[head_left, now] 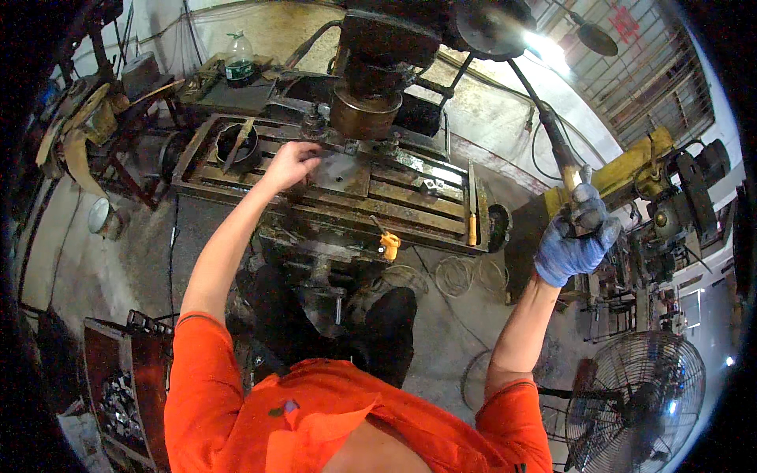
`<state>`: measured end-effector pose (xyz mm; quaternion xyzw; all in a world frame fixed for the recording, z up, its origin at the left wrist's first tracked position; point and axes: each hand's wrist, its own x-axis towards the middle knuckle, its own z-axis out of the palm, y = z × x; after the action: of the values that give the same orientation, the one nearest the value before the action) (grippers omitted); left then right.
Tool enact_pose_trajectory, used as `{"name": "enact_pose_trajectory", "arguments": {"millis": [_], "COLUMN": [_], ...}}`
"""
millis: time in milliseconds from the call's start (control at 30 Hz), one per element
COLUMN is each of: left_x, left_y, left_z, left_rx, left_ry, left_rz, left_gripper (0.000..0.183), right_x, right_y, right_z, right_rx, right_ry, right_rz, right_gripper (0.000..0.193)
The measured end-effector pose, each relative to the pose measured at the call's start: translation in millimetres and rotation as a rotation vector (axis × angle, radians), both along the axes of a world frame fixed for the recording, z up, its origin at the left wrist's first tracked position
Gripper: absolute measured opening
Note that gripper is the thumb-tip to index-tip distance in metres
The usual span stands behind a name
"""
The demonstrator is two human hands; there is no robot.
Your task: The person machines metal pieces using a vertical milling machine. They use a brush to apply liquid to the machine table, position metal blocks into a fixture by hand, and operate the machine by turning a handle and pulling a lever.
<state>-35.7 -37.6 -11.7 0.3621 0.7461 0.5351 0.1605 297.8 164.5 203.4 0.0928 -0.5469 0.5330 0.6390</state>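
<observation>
My bare left hand (pixel 292 165) is over the slotted machine table (pixel 402 213), at the left edge of a flat grey metal plate (pixel 341 172). Its fingers are curled together, and I cannot make out what is between them. Just behind the plate hangs the round spindle head (pixel 366 112) of the machine. Raised to the right, my right hand (pixel 574 246) wears a blue-grey glove and is wrapped round the end of a long dark lever (pixel 557 135) that slants down from the machine's head.
A black pot (pixel 237 150) with a brush in it stands on the table's left part. Small metal blocks (pixel 430 186) and a yellow-handled file (pixel 472 217) lie on its right. A yellow tool (pixel 389 244) is at the front edge. A fan (pixel 637 402) stands at the lower right.
</observation>
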Motion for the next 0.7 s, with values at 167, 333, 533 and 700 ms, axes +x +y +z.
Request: {"name": "enact_pose_trajectory", "arguments": {"millis": [167, 333, 533, 700], "left_x": [24, 29, 31, 29], "left_y": [-58, -107, -137, -143], "left_z": [21, 14, 15, 17], "left_rx": [-0.013, 0.016, 0.011, 0.033], "left_ry": [-0.026, -0.084, -0.082, -0.067], "left_rz": [0.013, 0.120, 0.187, 0.188], "left_gripper": [0.032, 0.032, 0.030, 0.030], "right_x": [12, 12, 7, 9], "right_y": [22, 19, 17, 21], "right_z": [-21, -30, -39, -49], "right_rx": [-0.040, -0.110, -0.072, -0.144], "right_ry": [0.045, 0.044, -0.011, 0.003], "right_rz": [0.217, 0.227, -0.001, 0.056], "right_gripper": [0.035, 0.030, 0.039, 0.039]}}
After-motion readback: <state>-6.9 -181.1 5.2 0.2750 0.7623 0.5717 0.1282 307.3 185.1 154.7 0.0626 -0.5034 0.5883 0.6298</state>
